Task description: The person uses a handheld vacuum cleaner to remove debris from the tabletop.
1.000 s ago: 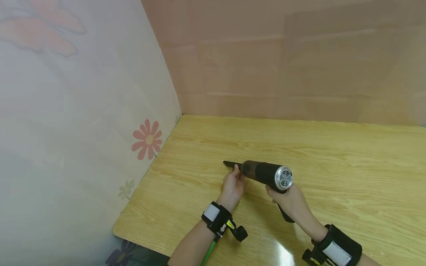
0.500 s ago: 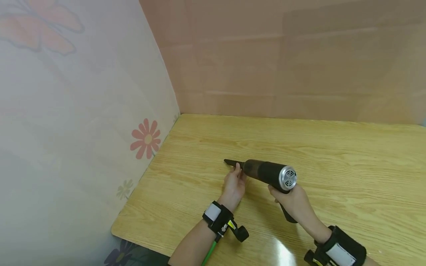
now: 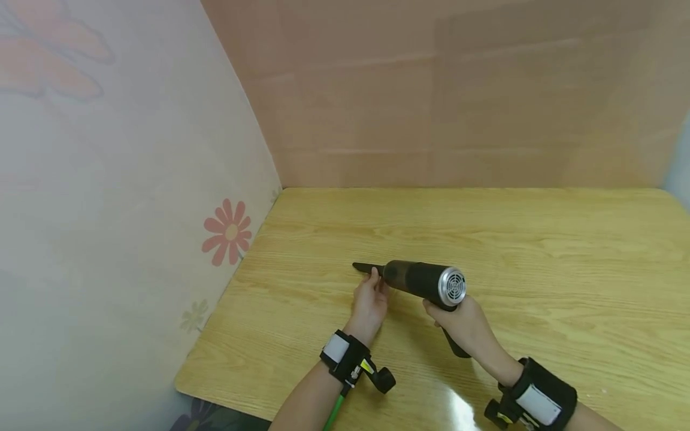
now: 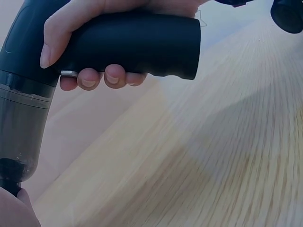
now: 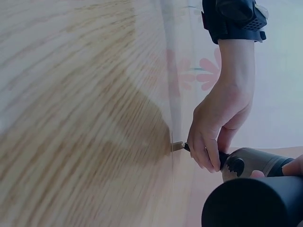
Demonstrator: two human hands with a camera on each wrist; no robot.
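Two hands (image 3: 369, 301) (image 3: 457, 322); one handheld vacuum (image 3: 426, 282); one table (image 3: 539, 239)

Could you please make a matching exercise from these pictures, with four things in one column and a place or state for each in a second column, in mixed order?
Things:
1. left hand
2. right hand
3. silver grille
4. red flower

Places or states:
A. printed on the wall panel beside the table
B. wrapped round the black handle of the handheld vacuum
C. at the rear end of the vacuum's body, facing the head camera
D. pinching the thin black nozzle at the front of the vacuum

Pairs: 1-D, 2-B, 3-C, 4-A
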